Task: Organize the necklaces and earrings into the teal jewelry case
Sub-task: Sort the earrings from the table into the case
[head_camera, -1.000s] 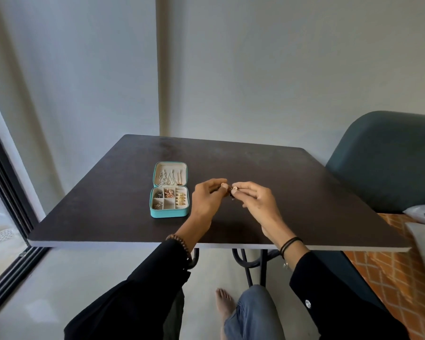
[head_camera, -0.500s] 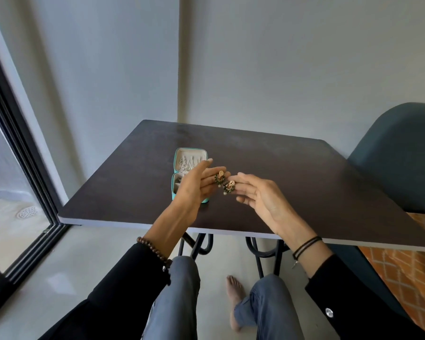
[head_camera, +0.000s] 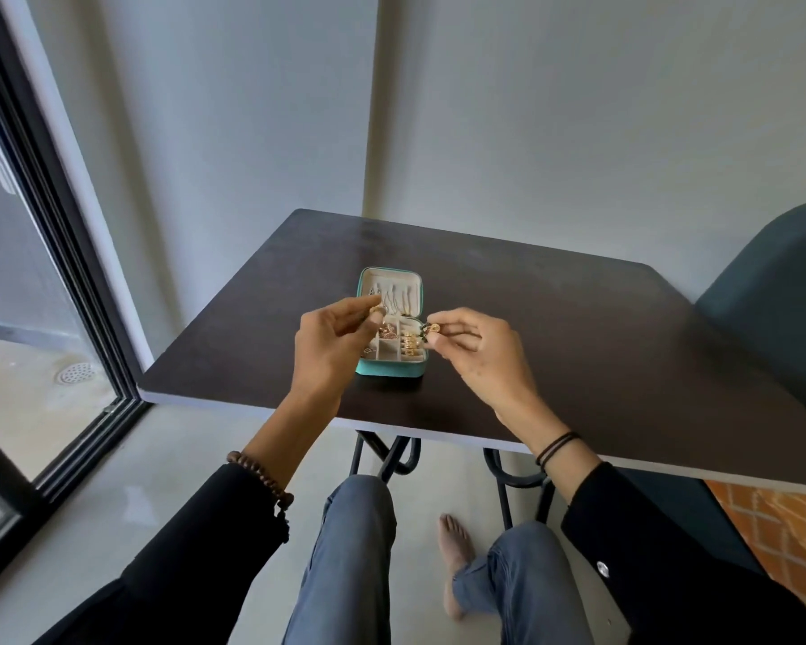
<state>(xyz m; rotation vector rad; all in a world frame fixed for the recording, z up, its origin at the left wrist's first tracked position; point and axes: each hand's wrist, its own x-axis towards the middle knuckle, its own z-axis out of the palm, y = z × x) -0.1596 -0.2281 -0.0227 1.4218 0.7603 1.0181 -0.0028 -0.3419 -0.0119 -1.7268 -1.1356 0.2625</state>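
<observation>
Apart they come: half a second back the two hands held the pair of earrings together in front of the case, and now each hand has carried one off to its own side. Left hand (head_camera: 331, 346): thumb and forefinger pinched tight on a gold earring (head_camera: 377, 311), grip closed on it, raised over the hinge line of the teal jewelry case (head_camera: 389, 368). Right hand (head_camera: 480, 356): same story, fingertips clamped on the other earring (head_camera: 431, 328), gold with a dark bead or two, poised at the case's right edge. Neither piece touches the case; the open tray sits between and below the two grips.

Out from there, the case lies open on the dark table (head_camera: 578, 342), its lid (head_camera: 392, 279) tipped back away from the person with thin chains (head_camera: 400, 300) hanging in it. The near half is split into small compartments. Gold rings (head_camera: 408, 349) fill the right-hand slot, and the middle cells look pale and free, though the left hand hides the left column.

The drop turns on this, I'd say: the tray lies down and slightly toward the person from both grips, left hand over the left side, right hand at the right rim. The left looks nearer to a free cell, so a short lowering there seems the likely next step. Small pieces, small cells, and a snag on those chains is the risk.
</observation>
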